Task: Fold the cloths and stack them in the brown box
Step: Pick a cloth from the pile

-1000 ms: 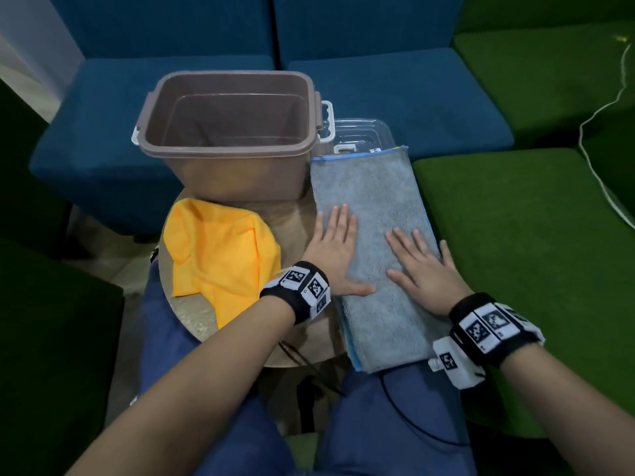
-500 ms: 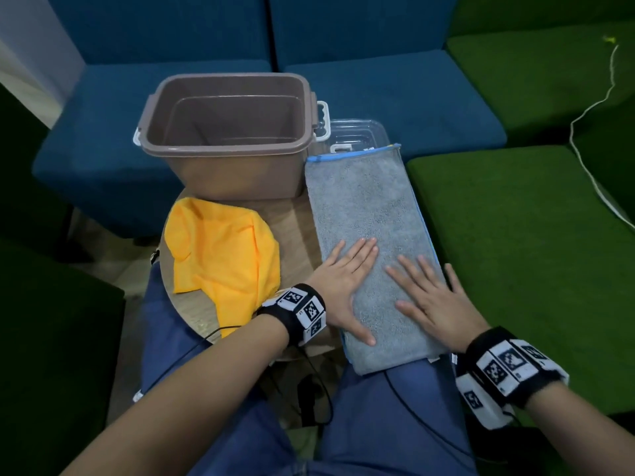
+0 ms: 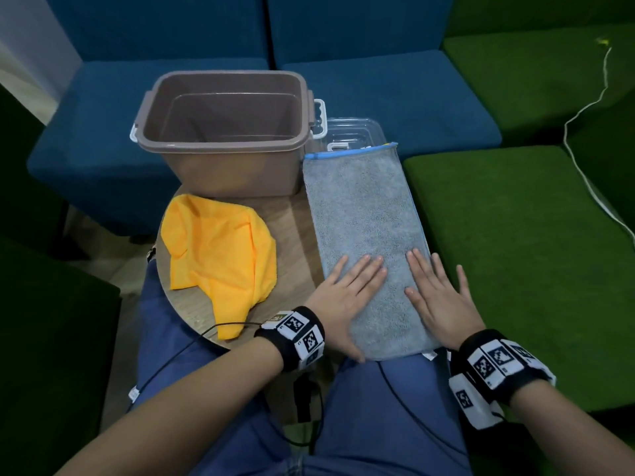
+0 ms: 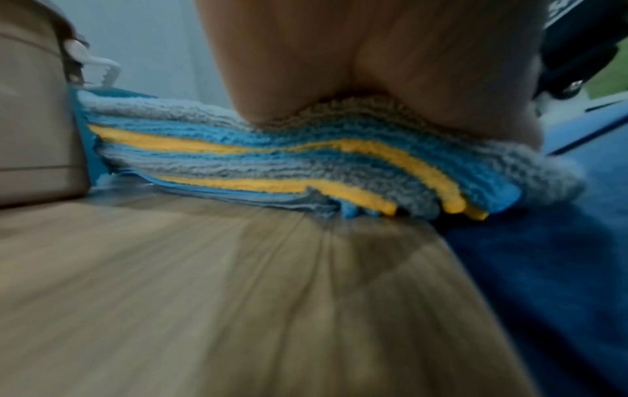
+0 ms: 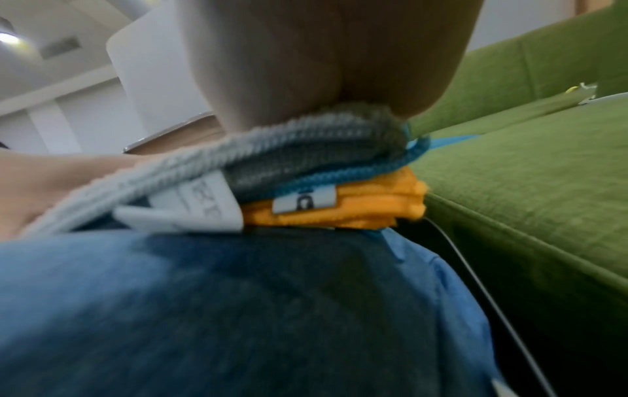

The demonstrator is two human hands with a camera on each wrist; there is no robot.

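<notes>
Both hands, left (image 3: 347,297) and right (image 3: 443,300), lie flat with fingers straight on the near end of the grey cloth (image 3: 364,214), right of the empty brown box (image 3: 220,146) on the worktop (image 3: 295,235).

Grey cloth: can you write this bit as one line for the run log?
left hand: flat on grey cloth | right hand: flat on grey cloth | orange cloth: unfolded on table | brown box: empty
</notes>
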